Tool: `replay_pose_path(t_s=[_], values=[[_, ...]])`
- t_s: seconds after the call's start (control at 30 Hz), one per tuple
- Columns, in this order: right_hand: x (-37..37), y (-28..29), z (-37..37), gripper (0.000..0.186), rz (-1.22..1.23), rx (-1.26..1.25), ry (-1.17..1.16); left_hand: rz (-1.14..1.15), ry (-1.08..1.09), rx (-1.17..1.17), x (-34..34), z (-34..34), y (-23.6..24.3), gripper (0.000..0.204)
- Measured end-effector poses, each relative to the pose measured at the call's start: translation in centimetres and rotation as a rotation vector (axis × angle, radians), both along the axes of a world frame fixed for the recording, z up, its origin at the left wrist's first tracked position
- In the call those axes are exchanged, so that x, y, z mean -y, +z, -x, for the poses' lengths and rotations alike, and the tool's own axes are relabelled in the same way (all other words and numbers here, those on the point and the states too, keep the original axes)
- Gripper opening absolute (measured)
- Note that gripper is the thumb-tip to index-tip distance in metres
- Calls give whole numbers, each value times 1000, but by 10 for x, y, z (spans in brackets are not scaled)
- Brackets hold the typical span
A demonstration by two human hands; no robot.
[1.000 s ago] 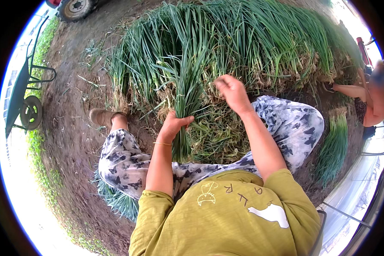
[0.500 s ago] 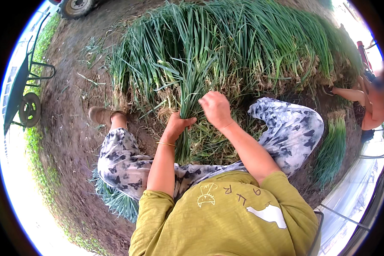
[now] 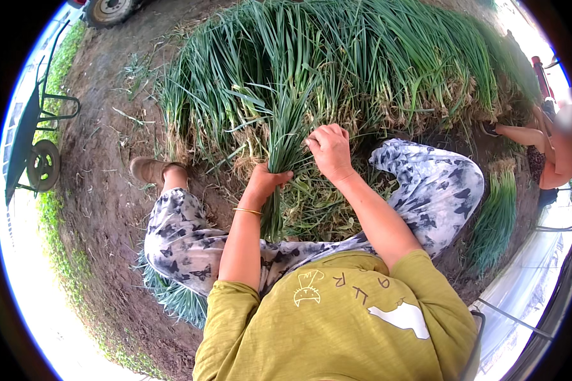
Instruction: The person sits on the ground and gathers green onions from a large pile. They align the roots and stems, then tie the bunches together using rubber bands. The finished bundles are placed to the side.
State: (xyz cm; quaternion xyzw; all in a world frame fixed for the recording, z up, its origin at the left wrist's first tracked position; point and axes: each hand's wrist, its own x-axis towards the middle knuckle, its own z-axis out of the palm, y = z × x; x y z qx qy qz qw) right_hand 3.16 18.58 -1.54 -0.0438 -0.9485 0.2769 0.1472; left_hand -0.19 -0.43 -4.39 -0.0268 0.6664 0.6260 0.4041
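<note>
My left hand (image 3: 264, 185) is wrapped around a bunch of green onions (image 3: 285, 141), thumb laid across its front. The long green leaves run from the far pile down through that hand, and their ends hang below it between my knees. Just right of the bunch is my right hand (image 3: 331, 152), fingers curled in and thumb against them. It is apart from the left hand; whatever it may pinch is too small to make out. Beyond both hands a long heap of green onions (image 3: 362, 57) lies with its pale, rooty ends toward me.
Loose trimmed leaves (image 3: 318, 206) litter the soil between my legs. Smaller onion bundles lie behind my left knee (image 3: 171, 292) and at the right (image 3: 494, 216). A green wheelbarrow (image 3: 28, 140) stands far left, a vehicle wheel (image 3: 110, 9) at the back. A co-worker (image 3: 553, 155) sits far right.
My right hand has shifted slightly to the right, away from the bunch, and its fingers have curled in more. The left hand keeps its grip in nearly the same place.
</note>
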Motion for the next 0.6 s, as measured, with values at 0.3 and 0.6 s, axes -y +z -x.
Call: replay_pose_path(t_s=[0.3,0.6], values=[[39,-16,-15,18,-149,47,171,107,-9,-64,-6,0,-8,22],[-16,-3,4,20,67,-203,-155,24,-18,-5,-2,-2,6,12]])
